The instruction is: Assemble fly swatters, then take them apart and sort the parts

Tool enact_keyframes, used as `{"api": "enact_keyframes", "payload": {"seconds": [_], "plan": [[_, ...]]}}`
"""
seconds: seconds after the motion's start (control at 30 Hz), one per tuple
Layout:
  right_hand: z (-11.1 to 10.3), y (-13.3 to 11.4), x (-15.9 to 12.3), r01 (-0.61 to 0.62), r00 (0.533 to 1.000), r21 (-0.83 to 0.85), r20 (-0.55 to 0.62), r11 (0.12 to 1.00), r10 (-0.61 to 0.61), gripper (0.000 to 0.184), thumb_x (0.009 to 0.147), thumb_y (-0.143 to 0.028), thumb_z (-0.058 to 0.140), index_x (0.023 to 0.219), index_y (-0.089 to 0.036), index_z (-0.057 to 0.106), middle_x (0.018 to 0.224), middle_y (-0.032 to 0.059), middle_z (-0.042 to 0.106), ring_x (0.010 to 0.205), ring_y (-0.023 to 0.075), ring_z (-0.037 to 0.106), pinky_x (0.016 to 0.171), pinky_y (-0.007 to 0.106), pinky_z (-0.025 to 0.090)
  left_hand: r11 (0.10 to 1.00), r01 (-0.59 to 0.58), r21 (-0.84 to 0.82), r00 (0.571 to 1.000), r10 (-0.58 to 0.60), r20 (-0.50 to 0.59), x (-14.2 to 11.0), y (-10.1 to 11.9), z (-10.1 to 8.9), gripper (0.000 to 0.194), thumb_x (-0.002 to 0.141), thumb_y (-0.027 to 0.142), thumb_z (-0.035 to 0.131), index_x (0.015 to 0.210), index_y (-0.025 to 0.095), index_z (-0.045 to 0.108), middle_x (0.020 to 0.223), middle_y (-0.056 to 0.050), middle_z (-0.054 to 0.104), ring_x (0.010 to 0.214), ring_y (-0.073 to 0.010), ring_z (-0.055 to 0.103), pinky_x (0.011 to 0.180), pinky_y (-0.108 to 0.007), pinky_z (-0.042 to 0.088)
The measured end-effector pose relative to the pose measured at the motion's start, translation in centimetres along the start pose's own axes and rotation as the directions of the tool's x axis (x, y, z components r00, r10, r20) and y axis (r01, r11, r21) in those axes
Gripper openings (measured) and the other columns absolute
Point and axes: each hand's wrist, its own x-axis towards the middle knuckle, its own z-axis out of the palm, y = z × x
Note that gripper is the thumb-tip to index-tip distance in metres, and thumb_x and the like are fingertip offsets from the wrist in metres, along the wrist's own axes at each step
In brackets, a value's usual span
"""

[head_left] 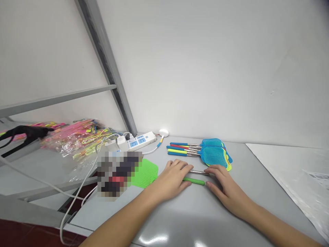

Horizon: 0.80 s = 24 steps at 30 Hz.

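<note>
A green fly swatter lies crosswise on the grey table, its mesh head [146, 174] to the left and its green grip [196, 181] to the right. My left hand [176, 176] is curled over its middle, thumb on the near side, hiding the part between head and grip. Just beyond the grip, a thin metal rod [197, 172] runs between my hands; both its ends are hidden by fingers. My right hand [223, 185] is curved with thumb and fingers apart. Its fingertips touch the rod's right end, and the thumb is by the grip's tip.
Behind my hands lies a stack of fly swatters [214, 156] with blue, red and yellow handles. A white power strip [141, 140] with plugs and cables stands at the back left. Bagged colourful items [77, 137] fill the left shelf. White plastic sheeting [290, 171] covers the right side.
</note>
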Motion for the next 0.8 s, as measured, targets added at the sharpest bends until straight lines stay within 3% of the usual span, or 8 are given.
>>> {"api": "enact_keyframes", "payload": {"seconds": [0.23, 0.5, 0.6, 0.8], "plan": [[-1.2, -0.6, 1.3, 0.072, 0.997, -0.179, -0.026, 0.981, -0.078, 0.028, 0.096, -0.032, 0.047, 0.123, -0.028, 0.05, 0.13, 0.0097, 0.047, 0.12, 0.0249, 0.048, 0.097, 0.043, 0.046, 0.999, -0.035, 0.012, 0.999, 0.034, 0.012, -0.1, -0.1, 0.2, 0.033, 0.092, 0.029, 0.059, 0.124, 0.026, 0.053, 0.112, -0.004, 0.061, 0.109, -0.0239, 0.048, 0.092, -0.038, 0.037], [-0.4, 0.9, 10.0, 0.188, 0.981, -0.593, 0.08, 0.783, -0.175, 0.019, 0.095, -0.027, 0.045, 0.101, -0.019, 0.061, 0.117, 0.0117, 0.056, 0.105, 0.0284, 0.052, 0.083, 0.044, 0.047, 0.997, -0.073, 0.011, 0.997, 0.073, -0.009, -0.4, -0.3, 0.3, 0.023, 0.093, 0.025, 0.055, 0.116, 0.024, 0.058, 0.104, -0.002, 0.064, 0.103, -0.0215, 0.048, 0.086, -0.033, 0.038], [0.4, 1.7, 11.8, 0.195, 0.98, -0.603, 0.088, 0.774, -0.179, 0.018, 0.094, -0.029, 0.047, 0.095, -0.019, 0.061, 0.111, 0.0121, 0.058, 0.101, 0.0293, 0.053, 0.079, 0.042, 0.046, 0.996, -0.085, 0.008, 0.996, 0.085, 0.0, -0.5, -0.7, 0.2, 0.022, 0.093, 0.024, 0.054, 0.115, 0.024, 0.059, 0.102, -0.003, 0.064, 0.101, -0.0216, 0.048, 0.084, -0.033, 0.038], [0.8, 2.1, 12.0, 0.158, 0.987, -0.567, 0.113, 0.808, -0.114, 0.023, 0.094, -0.039, 0.047, 0.086, -0.021, 0.058, 0.104, 0.0108, 0.058, 0.096, 0.0283, 0.053, 0.074, 0.039, 0.044, 0.993, -0.108, 0.04, 0.994, 0.108, 0.006, -0.6, -1.0, 0.7, 0.021, 0.095, 0.022, 0.05, 0.114, 0.024, 0.059, 0.102, -0.003, 0.064, 0.103, -0.0218, 0.048, 0.084, -0.033, 0.038]]}}
